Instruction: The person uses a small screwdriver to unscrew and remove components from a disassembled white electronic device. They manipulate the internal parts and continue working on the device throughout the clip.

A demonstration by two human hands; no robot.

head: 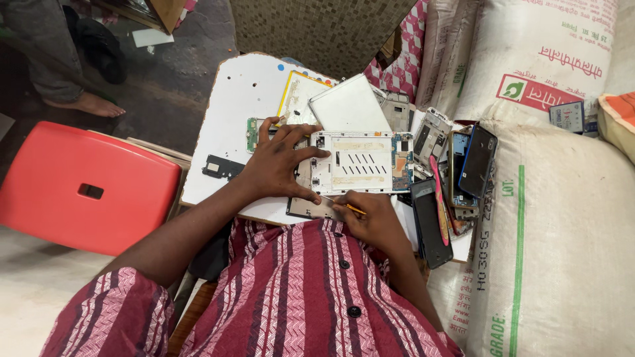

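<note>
An opened white tablet frame (360, 162), with a circuit board at its right end, lies on a white board (241, 99). My left hand (281, 162) is spread over the frame's left end and presses it down. My right hand (370, 215) sits at the frame's near edge, closed on a thin yellow-handled tool (349, 207) whose tip touches that edge. A metal plate (311, 208) pokes out from under the frame.
A white back panel (347, 106) and a yellow-rimmed panel (299, 96) lie behind the frame. Several phones and phone shells (456, 165) are heaped at the right. Big woven sacks (549, 218) stand on the right, a red plastic stool (86, 188) on the left. Another person's bare foot (89, 104) is at far left.
</note>
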